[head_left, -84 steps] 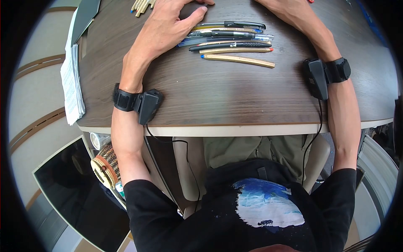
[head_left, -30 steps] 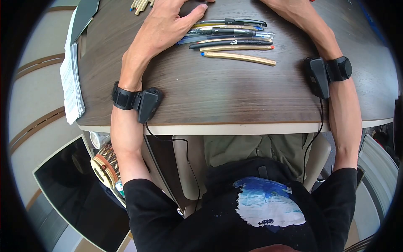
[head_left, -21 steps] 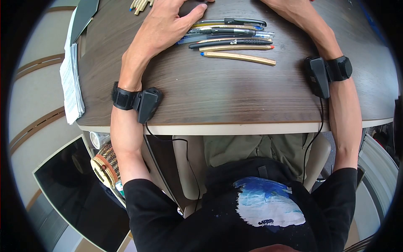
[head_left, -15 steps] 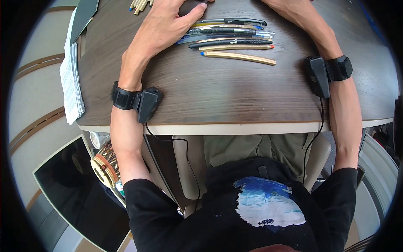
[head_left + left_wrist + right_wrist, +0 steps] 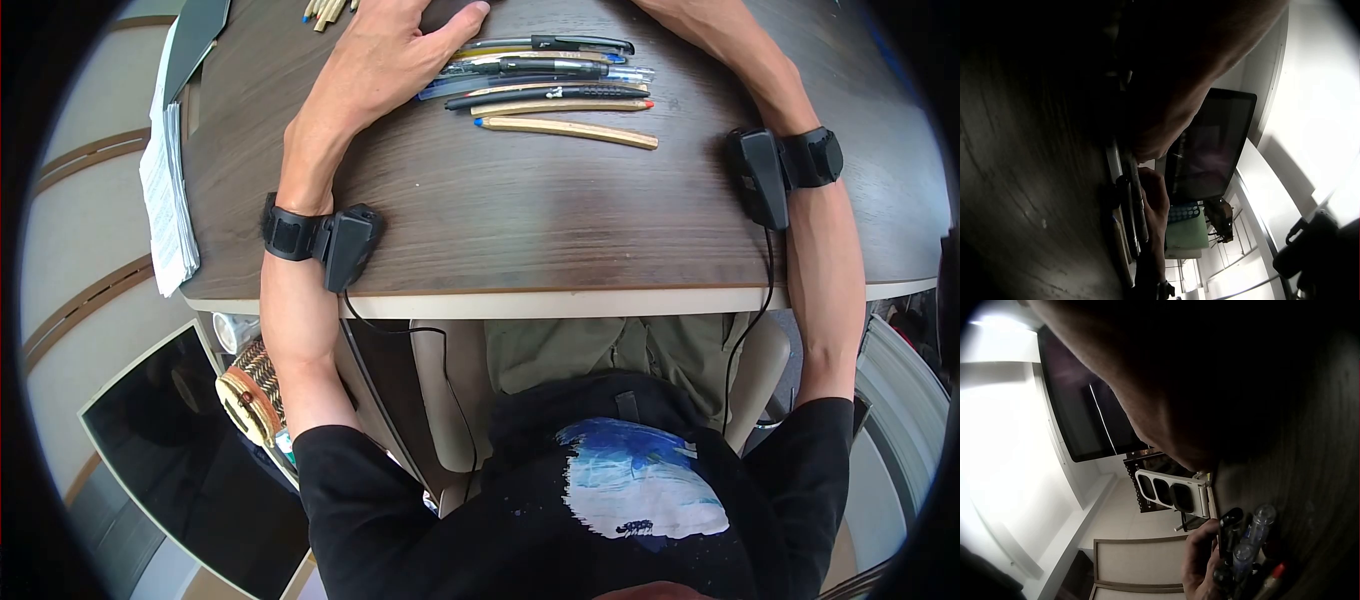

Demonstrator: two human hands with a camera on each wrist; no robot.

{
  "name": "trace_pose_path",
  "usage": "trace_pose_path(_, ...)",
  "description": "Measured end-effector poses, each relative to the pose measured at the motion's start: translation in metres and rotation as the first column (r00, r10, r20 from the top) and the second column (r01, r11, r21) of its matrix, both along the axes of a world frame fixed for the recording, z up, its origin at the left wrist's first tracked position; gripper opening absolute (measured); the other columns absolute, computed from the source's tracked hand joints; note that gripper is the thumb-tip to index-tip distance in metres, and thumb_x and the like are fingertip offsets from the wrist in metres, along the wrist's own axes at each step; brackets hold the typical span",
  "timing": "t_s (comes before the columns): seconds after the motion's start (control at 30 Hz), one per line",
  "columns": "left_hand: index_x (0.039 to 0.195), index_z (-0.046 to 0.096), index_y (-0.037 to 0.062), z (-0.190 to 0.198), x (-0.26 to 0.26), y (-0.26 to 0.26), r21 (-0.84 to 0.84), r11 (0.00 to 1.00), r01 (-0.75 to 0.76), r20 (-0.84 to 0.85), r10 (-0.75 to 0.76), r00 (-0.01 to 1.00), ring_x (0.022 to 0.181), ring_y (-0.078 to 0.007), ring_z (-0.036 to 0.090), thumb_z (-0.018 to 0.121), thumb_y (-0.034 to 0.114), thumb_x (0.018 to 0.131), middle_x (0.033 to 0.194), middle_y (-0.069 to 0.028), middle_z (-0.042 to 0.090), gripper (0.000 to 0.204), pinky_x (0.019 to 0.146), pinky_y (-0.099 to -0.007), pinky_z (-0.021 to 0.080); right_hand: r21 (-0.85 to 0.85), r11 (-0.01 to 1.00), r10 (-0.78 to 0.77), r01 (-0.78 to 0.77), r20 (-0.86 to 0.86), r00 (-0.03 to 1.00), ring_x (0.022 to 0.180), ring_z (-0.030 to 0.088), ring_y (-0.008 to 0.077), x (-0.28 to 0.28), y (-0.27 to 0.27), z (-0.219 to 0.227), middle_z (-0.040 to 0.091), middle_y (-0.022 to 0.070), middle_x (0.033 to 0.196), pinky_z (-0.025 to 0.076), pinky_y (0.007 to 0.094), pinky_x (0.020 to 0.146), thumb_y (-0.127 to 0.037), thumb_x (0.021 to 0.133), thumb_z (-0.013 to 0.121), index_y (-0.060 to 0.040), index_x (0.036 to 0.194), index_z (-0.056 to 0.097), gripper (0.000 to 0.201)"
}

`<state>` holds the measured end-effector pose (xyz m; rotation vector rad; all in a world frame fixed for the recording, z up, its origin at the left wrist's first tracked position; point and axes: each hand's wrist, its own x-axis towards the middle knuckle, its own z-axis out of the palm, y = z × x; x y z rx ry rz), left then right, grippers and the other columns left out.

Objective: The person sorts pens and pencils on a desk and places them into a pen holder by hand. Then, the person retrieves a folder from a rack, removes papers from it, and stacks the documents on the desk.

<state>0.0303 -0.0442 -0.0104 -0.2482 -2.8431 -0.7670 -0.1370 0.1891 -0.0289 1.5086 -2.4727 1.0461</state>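
Several pens and pencils lie side by side on the dark wood table (image 5: 560, 220) in the head view. Among them are a black pen (image 5: 545, 97), a clear pen with a dark grip (image 5: 530, 68) and, closest to the person, a gold pencil with a blue tip (image 5: 570, 130). My left hand (image 5: 385, 55) rests at the row's left end, thumb straight, its other fingers cut off by the frame's top. Of my right hand (image 5: 690, 15) only the part near the wrist shows, beyond the row's right end; in the right wrist view its fingers (image 5: 1188, 453) are dark and I cannot tell whether they hold anything.
More gold pencils (image 5: 325, 10) lie at the table's far left, near a stack of papers (image 5: 170, 200). A monitor (image 5: 1213, 144) stands beyond the hands. Below the table's left side are a dark screen (image 5: 190, 460) and a woven basket (image 5: 250, 395). A cable (image 5: 440, 385) hangs from the left wrist camera.
The head view has tilted slightly, so the table, pens and hands sit a little higher in it. The row of pens keeps its order, with the left hand still at its left end.
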Motion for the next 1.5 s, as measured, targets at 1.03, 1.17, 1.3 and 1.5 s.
trace_pose_path(1.03,0.125,0.07,0.0012,-0.023,-0.004,-0.007,0.02,0.999,0.034,-0.074,-0.032,0.997,0.121,-0.0259,0.065,0.066,0.011,0.105,0.124,-0.0116,0.068,0.023,0.109,-0.038,0.051,0.033,0.999,-0.007,0.012,-0.126,0.992,0.105,0.065,0.0247,-0.004,0.0,-0.009,0.063,0.0126,0.114,0.053,0.0395,0.094,-0.025,0.102,0.071,-0.0096,0.115,0.071,0.02)
trace_pose_path(1.17,0.125,0.07,0.0015,-0.024,-0.004,-0.008,0.033,0.999,0.033,-0.067,-0.03,0.997,0.122,-0.0259,0.065,0.066,0.011,0.105,0.124,-0.0116,0.068,0.023,0.11,-0.0379,0.051,0.047,0.999,-0.016,0.021,-0.104,0.994,0.105,0.065,0.0241,-0.004,0.0,-0.008,0.063,0.0123,0.115,0.053,0.0394,0.095,-0.026,0.102,0.071,-0.0102,0.115,0.071,0.021)
trace_pose_path(1.3,0.125,0.07,0.0018,-0.024,-0.004,-0.009,0.012,0.999,0.032,-0.072,-0.031,0.997,0.122,-0.0256,0.065,0.066,0.011,0.105,0.124,-0.0114,0.068,0.023,0.109,-0.0379,0.051,0.021,1.0,0.007,-0.004,-0.146,0.989,0.105,0.064,0.0242,-0.009,0.002,-0.016,0.063,0.0123,0.116,0.053,0.0394,0.096,-0.026,0.102,0.07,-0.0108,0.116,0.071,0.021)
trace_pose_path(1.5,0.125,0.07,0.0019,-0.023,-0.004,-0.007,0.028,0.999,0.029,-0.06,-0.027,0.998,0.121,-0.0259,0.065,0.066,0.012,0.105,0.124,-0.0114,0.068,0.023,0.109,-0.0382,0.051,0.025,1.0,0.002,0.001,-0.14,0.99,0.106,0.064,0.0247,-0.008,0.002,-0.015,0.062,0.0122,0.117,0.053,0.0396,0.096,-0.026,0.103,0.07,-0.011,0.117,0.071,0.021)
